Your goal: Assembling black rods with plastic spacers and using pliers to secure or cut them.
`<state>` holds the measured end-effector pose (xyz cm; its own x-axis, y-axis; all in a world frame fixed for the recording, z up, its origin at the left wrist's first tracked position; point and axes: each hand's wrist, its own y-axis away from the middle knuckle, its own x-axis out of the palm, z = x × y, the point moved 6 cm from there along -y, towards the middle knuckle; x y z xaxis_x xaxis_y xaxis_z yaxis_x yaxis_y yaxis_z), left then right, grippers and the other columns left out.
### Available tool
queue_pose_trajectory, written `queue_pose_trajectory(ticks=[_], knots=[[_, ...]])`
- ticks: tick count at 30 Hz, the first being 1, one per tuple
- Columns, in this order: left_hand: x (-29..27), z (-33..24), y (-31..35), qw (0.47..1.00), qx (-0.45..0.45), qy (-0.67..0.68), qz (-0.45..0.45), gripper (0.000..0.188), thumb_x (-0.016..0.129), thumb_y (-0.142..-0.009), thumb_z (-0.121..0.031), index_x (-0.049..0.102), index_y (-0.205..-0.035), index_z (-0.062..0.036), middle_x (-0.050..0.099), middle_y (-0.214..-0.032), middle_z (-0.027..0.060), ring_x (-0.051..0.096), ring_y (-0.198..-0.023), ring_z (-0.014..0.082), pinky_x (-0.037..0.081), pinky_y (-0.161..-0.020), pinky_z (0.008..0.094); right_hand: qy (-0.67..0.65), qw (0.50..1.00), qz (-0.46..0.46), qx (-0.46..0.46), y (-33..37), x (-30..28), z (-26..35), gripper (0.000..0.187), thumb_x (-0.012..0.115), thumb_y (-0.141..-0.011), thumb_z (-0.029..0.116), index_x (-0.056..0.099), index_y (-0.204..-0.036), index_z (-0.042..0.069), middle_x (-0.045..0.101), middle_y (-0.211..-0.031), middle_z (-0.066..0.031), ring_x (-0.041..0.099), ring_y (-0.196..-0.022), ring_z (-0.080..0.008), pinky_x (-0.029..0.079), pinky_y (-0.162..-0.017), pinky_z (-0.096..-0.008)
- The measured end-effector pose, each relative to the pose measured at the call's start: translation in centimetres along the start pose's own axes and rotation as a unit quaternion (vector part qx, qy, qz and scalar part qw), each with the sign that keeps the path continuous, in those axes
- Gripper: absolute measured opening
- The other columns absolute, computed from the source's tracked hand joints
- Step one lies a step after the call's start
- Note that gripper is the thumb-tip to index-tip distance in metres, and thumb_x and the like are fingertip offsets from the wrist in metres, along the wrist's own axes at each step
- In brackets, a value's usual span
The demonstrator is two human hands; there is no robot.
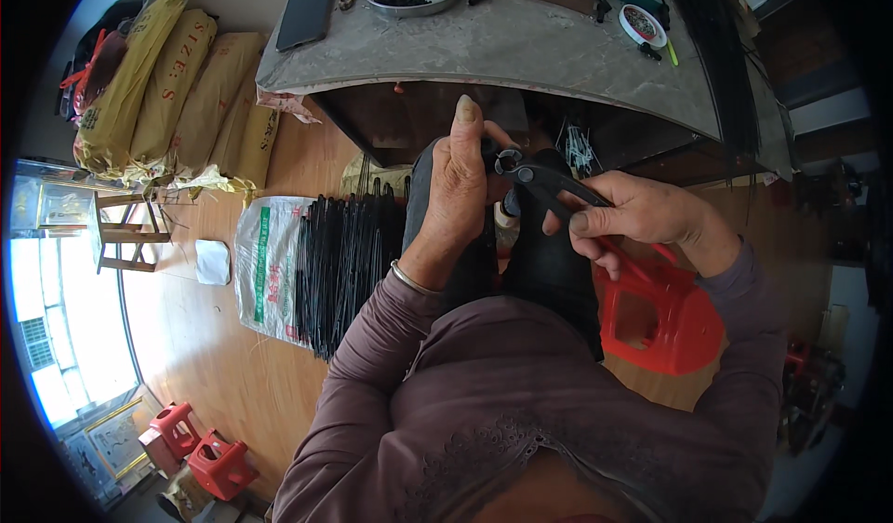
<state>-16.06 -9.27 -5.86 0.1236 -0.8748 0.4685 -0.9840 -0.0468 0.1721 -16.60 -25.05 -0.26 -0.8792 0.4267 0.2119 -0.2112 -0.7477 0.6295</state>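
My right hand (633,211) is wrapped round a pair of black end-cutting pincers (551,181), which point to the left above my lap. Their rounded jaws (509,162) meet the fingers of my left hand (460,174). That hand is closed with its thumb up, pinching a small black piece (489,154) right at the jaws. Most of the piece is hidden by the fingers, so its exact kind does not show.
Ahead stands a grey table (446,53) with a metal bowl (409,4) of black pieces, a dark tablet (308,10) and a white tub (642,26). Black rods (349,267) lie on a sack (265,272) at left. A red stool (693,328) is at right; wrapped bundles (177,95) lean far left.
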Motion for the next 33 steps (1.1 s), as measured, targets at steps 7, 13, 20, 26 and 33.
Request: queue_pose_trajectory(ticks=[7,13,20,26,33], knots=[[0.4,-0.2,0.1,1.0,-0.003,-0.009,0.011,0.065,0.033,-0.095,-0.063,0.055,-0.07,-0.0069,0.042,-0.052,-0.0014,0.03,-0.042,0.0056,0.021,-0.041,0.0223,-0.013,0.999,-0.038,0.017,-0.8,0.4,-1.3,0.043,0.049,-0.096,0.044,0.052,-0.089,0.002,0.043,-0.06,0.0019,0.04,-0.047,-0.006,0.038,-0.044,-0.023],[0.6,-0.4,-0.2,0.999,-0.006,-0.034,-0.011,0.065,0.032,-0.095,-0.062,0.054,-0.068,-0.0073,0.043,-0.053,-0.0012,0.031,-0.042,0.006,0.022,-0.04,0.0215,-0.015,0.998,-0.05,0.023,-1.2,0.6,-1.5,0.042,0.048,-0.097,0.044,0.048,-0.08,0.005,0.039,-0.058,0.0034,0.037,-0.046,-0.0045,0.036,-0.042,-0.0222],[-0.7,-0.1,-0.6,0.999,0.015,0.001,-0.04,0.068,0.025,-0.1,-0.055,0.059,-0.073,-0.0021,0.042,-0.05,-0.0023,0.032,-0.042,0.0056,0.023,-0.04,0.0221,0.171,0.974,-0.138,-0.061,-3.2,-2.9,-1.1,0.027,0.06,-0.092,0.03,0.053,-0.089,0.005,0.051,-0.064,-0.0017,0.05,-0.048,-0.0127,0.043,-0.047,-0.0268],[-0.9,-1.1,-0.5,0.994,0.085,-0.011,-0.069,0.069,0.022,-0.101,-0.052,0.06,-0.083,0.0028,0.035,-0.05,-0.0023,0.031,-0.045,0.0075,0.026,-0.043,0.0229,0.601,0.562,-0.503,-0.264,-1.7,-12.6,5.2,0.037,0.065,-0.072,0.003,0.057,-0.109,0.009,0.058,-0.095,-0.0104,0.061,-0.087,-0.0324,0.048,-0.074,-0.04],[-1.9,-1.0,-1.2,0.993,0.069,0.028,-0.097,0.069,0.023,-0.101,-0.053,0.058,-0.079,0.0023,0.033,-0.048,-0.002,0.031,-0.043,0.0081,0.028,-0.042,0.0227,0.572,0.565,-0.564,-0.191,-3.4,-17.3,5.4,0.049,0.066,-0.078,0.006,0.055,-0.125,0.012,0.055,-0.099,-0.0103,0.061,-0.086,-0.0316,0.049,-0.073,-0.0413]])
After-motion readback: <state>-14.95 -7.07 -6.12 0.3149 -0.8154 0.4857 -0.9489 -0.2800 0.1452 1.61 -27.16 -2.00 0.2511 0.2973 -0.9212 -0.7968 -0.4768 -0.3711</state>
